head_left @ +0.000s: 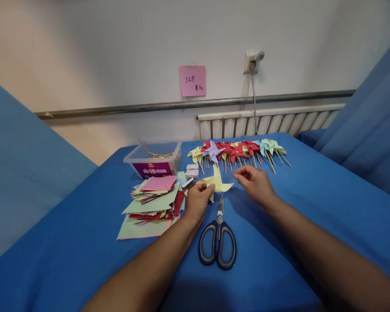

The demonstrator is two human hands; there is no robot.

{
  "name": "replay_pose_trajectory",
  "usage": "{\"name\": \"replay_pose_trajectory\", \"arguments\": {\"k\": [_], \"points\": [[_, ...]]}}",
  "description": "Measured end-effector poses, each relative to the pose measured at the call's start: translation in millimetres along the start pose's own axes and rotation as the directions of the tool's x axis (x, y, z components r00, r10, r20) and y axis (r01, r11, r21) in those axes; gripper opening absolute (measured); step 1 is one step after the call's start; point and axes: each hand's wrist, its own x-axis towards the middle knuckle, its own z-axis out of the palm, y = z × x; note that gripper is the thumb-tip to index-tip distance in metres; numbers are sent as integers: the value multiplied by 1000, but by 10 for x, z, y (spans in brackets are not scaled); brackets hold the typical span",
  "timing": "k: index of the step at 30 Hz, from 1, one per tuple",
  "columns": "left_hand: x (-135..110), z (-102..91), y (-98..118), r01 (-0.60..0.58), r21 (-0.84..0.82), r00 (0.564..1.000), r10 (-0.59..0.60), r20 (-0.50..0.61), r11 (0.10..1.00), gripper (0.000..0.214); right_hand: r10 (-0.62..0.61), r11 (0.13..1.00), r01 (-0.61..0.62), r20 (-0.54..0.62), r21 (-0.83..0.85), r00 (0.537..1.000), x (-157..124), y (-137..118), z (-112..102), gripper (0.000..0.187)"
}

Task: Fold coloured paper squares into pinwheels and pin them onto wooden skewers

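My left hand (pixel 197 200) pinches a yellow paper pinwheel (pixel 218 183) near its centre, thumb on top. To the right of it, apart from the paper, my right hand (pixel 254 181) has thumb and forefinger pressed together; whatever they hold, if anything, is too small to make out. Scissors (pixel 219 236) with dark handles lie just below the pinwheel, blades pointing away from me. Beside my left hand are a small open box (pixel 188 185) and small white boxes (pixel 192 170). Stacked coloured paper (pixel 152 203) lies to the left of that hand.
Behind the paper stands a clear plastic tub (pixel 152 158) holding thin sticks. Several finished pinwheels (pixel 237 151) on sticks lie along the back of the blue-covered table (pixel 312 208). A radiator (pixel 273 119) and a metal rail (pixel 149 107) run along the wall; blue curtains (pixel 367 99) hang at both sides.
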Motion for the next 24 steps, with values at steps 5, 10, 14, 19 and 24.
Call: {"name": "replay_pose_trajectory", "arguments": {"k": [5,10,14,19,24], "points": [[-75,29,59,-117,157,993,117,10,981,26,-165,986,164,25,37,986,-214,-203,187,10],[-131,51,95,-165,209,986,160,37,964,27,-204,977,206,45,-46,978,-235,-177,241,8],[-131,62,95,-142,154,989,132,72,978,27,-216,975,218,37,-43,976,-222,-151,230,8],[-126,61,94,-124,114,989,114,89,986,26,-224,974,224,18,-42,974,-231,-157,219,7],[-118,61,96,-104,110,992,96,78,988,25,-220,974,221,18,-58,975,-233,-163,214,7]]}}
